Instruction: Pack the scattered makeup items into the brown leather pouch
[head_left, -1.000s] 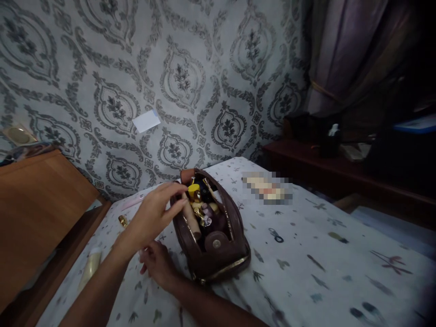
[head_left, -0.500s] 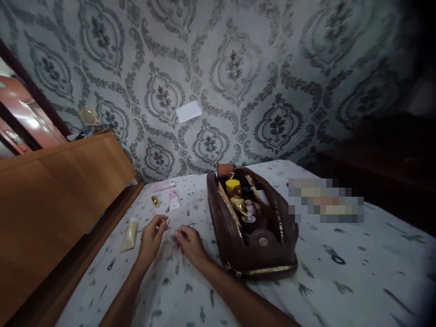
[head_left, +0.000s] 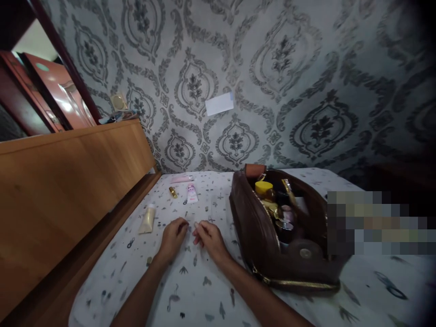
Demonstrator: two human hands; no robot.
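Observation:
My left hand and my right hand are close together, low over the bed's patterned sheet. Both are loosely curved with fingers a little apart, and no object shows in either. Left of my left hand lies a cream-coloured tube. Farther back are a small gold tube, a white and pink tube and a slim pink tube. To the right of my right hand stands an open dark brown bag, holding a yellow-lidded container and several small bottles.
A wooden board borders the bed on the left, with small items along its top. Patterned wallpaper rises behind, bearing a white paper. A blurred-out patch hides something at the right.
The view has swung left, so the bag and tubes appear farther right. My hands have come slightly closer together; the bag and tubes stay in place on the sheet.

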